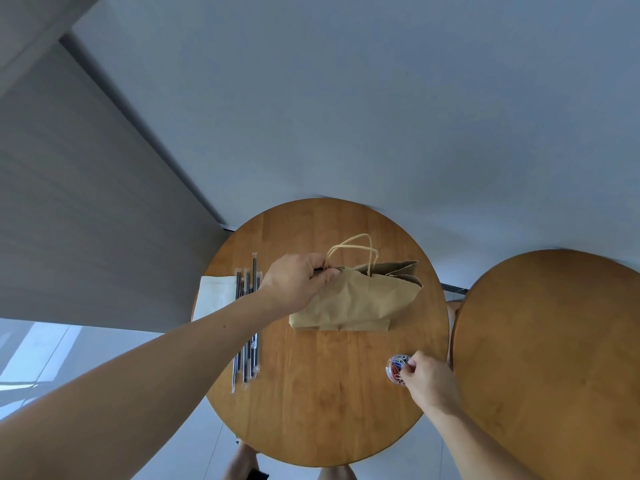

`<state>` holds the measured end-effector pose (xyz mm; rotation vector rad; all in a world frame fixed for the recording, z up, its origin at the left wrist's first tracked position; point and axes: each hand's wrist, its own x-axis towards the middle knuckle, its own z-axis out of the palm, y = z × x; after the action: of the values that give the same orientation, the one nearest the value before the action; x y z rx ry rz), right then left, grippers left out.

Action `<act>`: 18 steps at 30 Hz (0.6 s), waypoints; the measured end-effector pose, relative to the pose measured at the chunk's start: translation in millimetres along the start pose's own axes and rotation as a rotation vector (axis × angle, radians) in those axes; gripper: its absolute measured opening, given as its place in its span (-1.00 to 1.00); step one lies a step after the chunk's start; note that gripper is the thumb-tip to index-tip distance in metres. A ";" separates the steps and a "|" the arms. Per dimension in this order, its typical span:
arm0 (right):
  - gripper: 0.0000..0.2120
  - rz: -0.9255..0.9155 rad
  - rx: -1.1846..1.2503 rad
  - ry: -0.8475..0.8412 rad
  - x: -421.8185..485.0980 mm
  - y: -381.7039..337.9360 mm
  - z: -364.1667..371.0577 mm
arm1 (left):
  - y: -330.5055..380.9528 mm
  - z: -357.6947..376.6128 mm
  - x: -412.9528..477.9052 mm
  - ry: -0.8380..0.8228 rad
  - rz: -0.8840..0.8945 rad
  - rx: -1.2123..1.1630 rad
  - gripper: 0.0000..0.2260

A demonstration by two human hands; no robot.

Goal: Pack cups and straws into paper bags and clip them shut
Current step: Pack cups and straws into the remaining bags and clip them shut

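Currently, item: paper bag (360,303), frame centre; light and crumple-prone, I judge; best held at its folded mouth, where my left hand (294,282) pinches it. Right hand (429,379), lower right, fingers in clip tub (396,367); grasp unclear.

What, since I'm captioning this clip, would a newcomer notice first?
The brown paper bag stands out at the middle of the round table, its top gripped by the left hand. At its right edge the right hand reaches a tub of coloured paper clips; wrapped straws lie left.
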<state>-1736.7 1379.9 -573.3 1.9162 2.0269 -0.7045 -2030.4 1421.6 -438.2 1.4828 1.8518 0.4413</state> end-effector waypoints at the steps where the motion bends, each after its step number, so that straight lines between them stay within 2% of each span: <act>1: -0.80 -0.001 -0.031 0.001 0.7 -0.2 1.3 | -0.8 0.2 -0.5 0.001 -0.004 -0.002 -0.81; 5: -0.78 0.021 -0.127 -0.055 5.2 -6.5 4.6 | -3.5 1.6 -2.6 0.007 0.008 -0.012 -0.81; 10: -0.84 0.038 -0.093 -0.058 2.9 -8.7 -2.0 | -0.8 1.8 -1.5 0.015 0.019 -0.008 -0.81; 15: -0.89 0.015 0.023 -0.041 -8.5 0.6 -7.2 | 2.0 0.0 -0.7 0.000 0.020 0.009 -0.82; 18: -0.90 0.012 0.268 -0.017 -12.9 0.2 -11.8 | 1.7 0.0 1.0 -0.005 0.022 0.009 -0.82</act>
<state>-1733.7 1374.9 -556.8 2.0526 1.9939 -1.0319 -2029.3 1423.0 -437.4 1.5100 1.8373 0.4405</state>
